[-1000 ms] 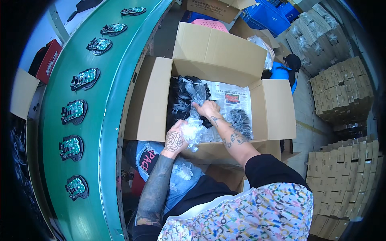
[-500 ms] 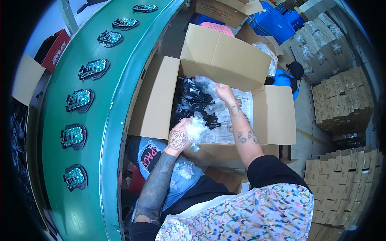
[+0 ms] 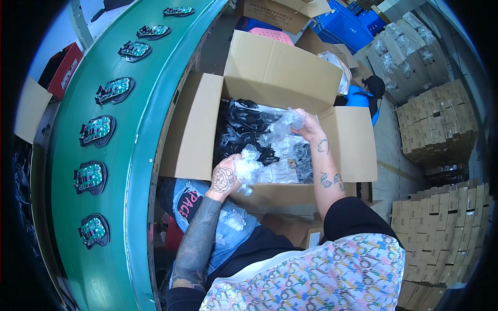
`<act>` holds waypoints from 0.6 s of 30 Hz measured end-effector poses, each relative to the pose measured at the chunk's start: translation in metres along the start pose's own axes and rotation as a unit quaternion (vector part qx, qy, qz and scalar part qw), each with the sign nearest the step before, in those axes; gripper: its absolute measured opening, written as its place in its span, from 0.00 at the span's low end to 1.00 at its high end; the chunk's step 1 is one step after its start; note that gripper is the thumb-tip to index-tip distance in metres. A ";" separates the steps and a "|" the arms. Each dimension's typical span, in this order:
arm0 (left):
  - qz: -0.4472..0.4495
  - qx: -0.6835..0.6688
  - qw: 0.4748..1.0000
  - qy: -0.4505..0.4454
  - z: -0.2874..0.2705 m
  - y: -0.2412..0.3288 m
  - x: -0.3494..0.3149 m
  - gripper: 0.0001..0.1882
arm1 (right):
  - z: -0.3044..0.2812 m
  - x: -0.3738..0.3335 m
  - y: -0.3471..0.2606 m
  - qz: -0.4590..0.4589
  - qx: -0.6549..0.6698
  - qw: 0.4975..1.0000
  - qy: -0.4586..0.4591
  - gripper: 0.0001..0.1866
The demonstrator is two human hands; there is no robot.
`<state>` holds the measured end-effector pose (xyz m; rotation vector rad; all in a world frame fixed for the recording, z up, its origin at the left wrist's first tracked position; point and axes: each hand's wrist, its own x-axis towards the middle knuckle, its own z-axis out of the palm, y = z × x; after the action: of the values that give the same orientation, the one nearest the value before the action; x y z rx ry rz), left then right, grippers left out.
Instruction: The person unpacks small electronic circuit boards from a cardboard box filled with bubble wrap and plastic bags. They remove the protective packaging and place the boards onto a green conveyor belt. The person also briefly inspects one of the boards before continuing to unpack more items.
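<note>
My left hand [image 3: 225, 175] is closed around a bunch of crumpled clear plastic bags [image 3: 248, 169] at the near left corner of an open cardboard box [image 3: 280, 90]. Over the box's middle, my right hand [image 3: 309, 126] grips another clear plastic bag [image 3: 282, 126], which hangs off to the left. Inside the box, black plastic parts [image 3: 243, 124] are heaped on the left side. Newspaper [image 3: 280, 168] lines the box beside them. Dark parts in clear wrap [image 3: 303, 159] lie at the right, partly behind my right forearm. More crumpled plastic [image 3: 233, 220] rests on my lap.
A green conveyor belt [image 3: 116, 171] runs along the left, carrying several black housings with green circuit boards [image 3: 90, 177]. Stacked cartons [image 3: 438, 233] stand at the right. Blue crates [image 3: 342, 26] are at the back, and a person in blue [image 3: 363, 96] is beyond the box.
My right hand has moved right and slightly nearer with its plastic bag, uncovering more newspaper. My left hand keeps its bunch of bags near the same corner. The view has shifted slightly.
</note>
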<state>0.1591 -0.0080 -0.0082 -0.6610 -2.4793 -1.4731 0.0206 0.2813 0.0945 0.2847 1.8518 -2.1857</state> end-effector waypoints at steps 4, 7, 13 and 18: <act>0.022 -0.009 1.000 0.003 0.004 0.002 0.007 0.13 | -0.024 0.015 0.016 -0.038 -0.188 0.981 0.019 0.11; 0.020 0.002 1.000 0.009 0.003 0.002 0.004 0.11 | -0.022 0.016 0.015 -0.071 -0.105 0.990 0.054 0.10; 0.024 0.030 0.999 0.024 0.005 -0.006 -0.004 0.09 | 0.000 -0.001 0.006 -0.069 -0.069 0.983 0.153 0.09; 0.014 0.001 1.000 0.010 -0.001 -0.001 0.002 0.12 | -0.068 0.047 0.058 -0.081 -0.386 0.901 0.181 0.17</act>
<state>0.1572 -0.0092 -0.0078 -0.6751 -2.4464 -1.4597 -0.0066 0.3359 0.0147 0.3898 2.8551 -1.3516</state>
